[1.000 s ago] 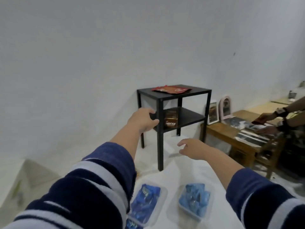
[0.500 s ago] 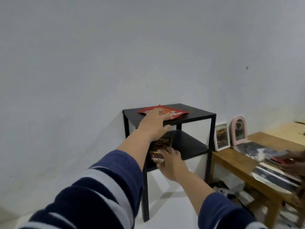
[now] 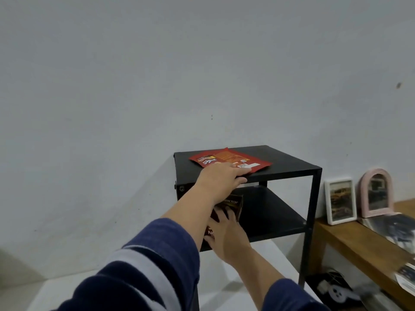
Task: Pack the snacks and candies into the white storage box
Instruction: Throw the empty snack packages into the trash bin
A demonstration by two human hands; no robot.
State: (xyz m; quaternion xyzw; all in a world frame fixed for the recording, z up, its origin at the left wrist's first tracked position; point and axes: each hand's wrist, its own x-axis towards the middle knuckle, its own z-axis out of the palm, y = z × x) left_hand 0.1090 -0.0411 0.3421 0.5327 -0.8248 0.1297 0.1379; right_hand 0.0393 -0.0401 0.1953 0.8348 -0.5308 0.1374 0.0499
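Red snack packet is lying flat under left hand fingers, unpinched, likely sliding; right hand is clasping Nextar box at six o'clock, possibly toppling it

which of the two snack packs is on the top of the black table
The flat red snack packet, lying on the top of the black metal side table under the left hand. The brown snack box is on the lower shelf, at the right hand.
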